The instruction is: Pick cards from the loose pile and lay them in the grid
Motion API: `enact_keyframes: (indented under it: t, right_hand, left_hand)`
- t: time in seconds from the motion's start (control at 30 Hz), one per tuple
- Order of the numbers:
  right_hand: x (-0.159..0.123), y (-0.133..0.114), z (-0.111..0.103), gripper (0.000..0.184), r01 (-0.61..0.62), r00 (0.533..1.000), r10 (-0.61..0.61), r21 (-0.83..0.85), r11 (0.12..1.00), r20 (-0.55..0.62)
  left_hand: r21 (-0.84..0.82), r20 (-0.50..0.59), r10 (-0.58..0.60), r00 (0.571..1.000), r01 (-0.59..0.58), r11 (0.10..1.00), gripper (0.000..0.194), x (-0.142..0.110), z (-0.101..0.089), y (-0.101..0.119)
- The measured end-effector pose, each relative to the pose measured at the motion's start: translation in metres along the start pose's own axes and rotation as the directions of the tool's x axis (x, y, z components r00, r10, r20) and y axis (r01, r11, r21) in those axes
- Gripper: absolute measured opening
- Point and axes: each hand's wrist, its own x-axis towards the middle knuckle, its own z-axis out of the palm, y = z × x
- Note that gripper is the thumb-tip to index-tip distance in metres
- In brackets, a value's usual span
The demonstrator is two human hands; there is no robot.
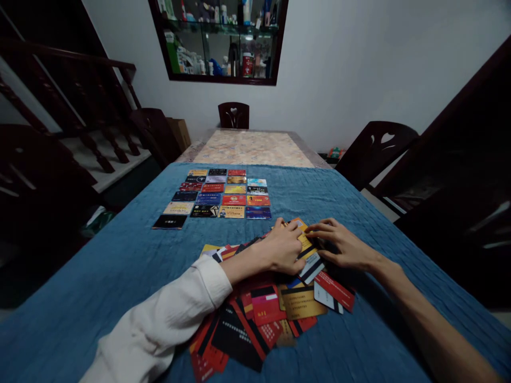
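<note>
My left hand [282, 247] reaches over a loose pile of cards, its fingers bent and apart, touching the cards at the pile's far right. Close beside it my right hand [345, 246] has its fingers spread, with fingertips at the edge of a yellow card [305, 243]. A pale card with a dark stripe [311, 267] lies just below, between the hands. Nearer to me the pile shows a gold card [301, 302], a red card [265, 307] and a black card [239, 332]. My left forearm hides part of the pile.
Several cards lie face up in columns farther off, including a black card [170, 222] and a blue card [258, 213]. A blue cloth [120, 266] covers the near table. Dark chairs [383, 146] stand around it, and a glass-shelved cabinet [223, 80] is in the wall.
</note>
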Motion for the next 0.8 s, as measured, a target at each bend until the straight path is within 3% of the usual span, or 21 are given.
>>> enact_keyframes:
  t: [0.13,0.43,0.8]
  right_hand:
    - [-0.001,0.001,-0.001,0.036,-0.023,1.000,0.023,0.027,0.999,0.015]
    - [-0.004,-0.002,-0.001,0.032,-0.004,1.000,0.004,0.067,0.998,-0.001]
    - [-0.002,-0.002,0.005,0.027,0.004,0.983,0.015,0.104,0.995,-0.182]
  left_hand:
    - [-0.028,0.034,-0.051,0.998,0.052,0.998,0.041,-0.002,-0.002,0.000]
    - [-0.015,0.040,-0.044,0.998,0.044,0.999,0.030,-0.003,-0.004,0.000]
    - [-0.240,0.090,-0.083,0.992,0.103,0.965,0.027,-0.003,-0.013,-0.020]
